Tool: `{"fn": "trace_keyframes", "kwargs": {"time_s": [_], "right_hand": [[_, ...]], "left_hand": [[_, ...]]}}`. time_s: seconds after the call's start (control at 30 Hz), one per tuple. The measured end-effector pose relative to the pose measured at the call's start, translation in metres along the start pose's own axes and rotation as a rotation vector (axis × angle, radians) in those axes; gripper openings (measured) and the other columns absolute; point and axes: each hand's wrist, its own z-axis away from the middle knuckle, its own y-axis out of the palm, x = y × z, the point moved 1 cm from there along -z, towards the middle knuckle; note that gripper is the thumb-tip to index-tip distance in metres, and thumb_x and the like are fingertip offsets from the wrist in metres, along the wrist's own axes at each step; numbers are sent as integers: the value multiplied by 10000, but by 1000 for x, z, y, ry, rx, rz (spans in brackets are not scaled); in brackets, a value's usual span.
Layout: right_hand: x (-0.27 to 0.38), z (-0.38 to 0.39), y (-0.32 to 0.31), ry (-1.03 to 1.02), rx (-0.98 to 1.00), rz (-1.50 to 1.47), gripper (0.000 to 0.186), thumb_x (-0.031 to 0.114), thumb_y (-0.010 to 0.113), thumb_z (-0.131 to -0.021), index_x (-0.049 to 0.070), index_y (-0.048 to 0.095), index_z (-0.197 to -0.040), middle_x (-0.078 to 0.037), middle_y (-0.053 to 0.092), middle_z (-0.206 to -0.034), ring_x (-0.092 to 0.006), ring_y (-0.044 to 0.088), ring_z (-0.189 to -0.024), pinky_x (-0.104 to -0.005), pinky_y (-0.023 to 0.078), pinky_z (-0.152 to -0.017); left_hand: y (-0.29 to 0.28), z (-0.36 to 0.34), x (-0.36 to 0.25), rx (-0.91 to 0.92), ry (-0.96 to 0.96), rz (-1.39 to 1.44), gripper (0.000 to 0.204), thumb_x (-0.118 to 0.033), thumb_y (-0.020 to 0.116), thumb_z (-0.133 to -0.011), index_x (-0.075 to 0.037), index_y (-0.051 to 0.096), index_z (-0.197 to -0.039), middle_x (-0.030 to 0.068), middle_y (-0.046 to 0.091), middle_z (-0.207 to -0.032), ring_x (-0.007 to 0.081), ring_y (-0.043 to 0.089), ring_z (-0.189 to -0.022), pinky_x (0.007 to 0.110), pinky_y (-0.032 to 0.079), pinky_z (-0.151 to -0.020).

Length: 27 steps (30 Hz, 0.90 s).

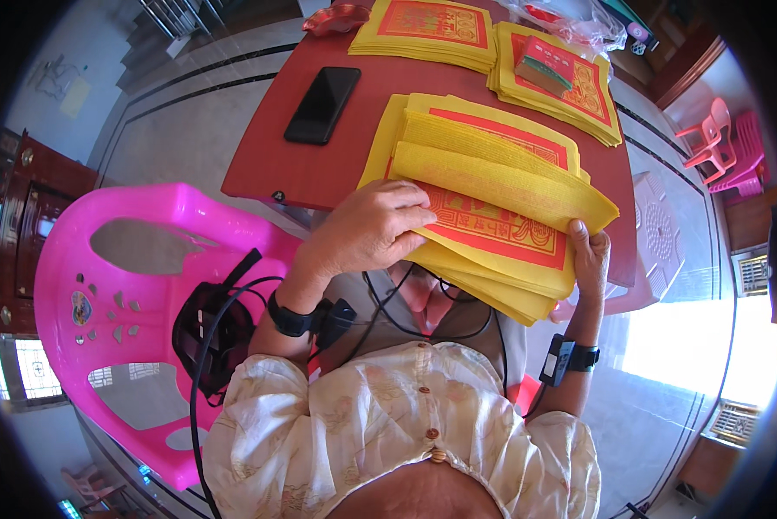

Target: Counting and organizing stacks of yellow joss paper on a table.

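A thick stack of yellow joss paper (pixel 531 232) with red printed panels lies at the table's near edge, partly overhanging it. Its upper sheets are bent up and curl over in a roll across the stack. At the left edge, my left hand (pixel 375 227) is closed with bent fingers against the sheets; part of its grip is hidden. My right hand (pixel 591 255) grips the right edge, thumb on top near the end of the curled sheets and fingers mostly hidden underneath.
On the red table (pixel 263 164) lie a black phone (pixel 322 105), two more stacks of joss paper (pixel 423 56) at the back, and a small green and red packet (pixel 544 65). Clear plastic wrapping (pixel 578 30) sits far right. A pink chair (pixel 111 259) with a black bag (pixel 211 324) stands left.
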Motion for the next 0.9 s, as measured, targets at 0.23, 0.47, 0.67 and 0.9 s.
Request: {"fn": "trace_keyframes", "kwargs": {"time_s": [0.23, 0.47, 0.67, 0.9], "right_hand": [[-10, 0, -10, -4, 43, -39, 297, 264, 585, -884, -21, 596, -968, -26, 624, -882, -49, 531, -773, -217, 450, -684], [-11, -2, -13, 17, 139, -350, 553, 383, 407, -926, -73, 445, -1238, -165, 465, -1290, -184, 496, -1098, -309, 370, -956], [-6, -3, -5, -111, 100, -326, 799, 631, 289, -870, -53, 444, -1253, -177, 480, -1274, -288, 436, -1198, -371, 284, -1042], [0, -11, -9, -325, 141, 221, 756, 654, 347, -824, 13, 586, -1145, -136, 541, -1226, -324, 319, -1281, -460, 220, -1061]], "left_hand": [[-12, 2, -1, -104, -88, -57, 209, -1, 691, -662, -4, 661, -869, 123, 641, -890, 263, 617, -831, 328, 513, -678], [-10, -1, -2, -322, -90, -57, 147, 12, 674, -715, 13, 650, -859, 124, 649, -815, 258, 632, -747, 312, 511, -647], [-5, -10, -1, -470, -120, -52, 98, -36, 674, -723, -3, 652, -813, 113, 636, -757, 264, 607, -683, 325, 492, -596], [-2, -10, 2, -508, -154, -44, 94, -4, 669, -718, 12, 645, -808, 118, 631, -722, 263, 586, -651, 325, 469, -581]]}}
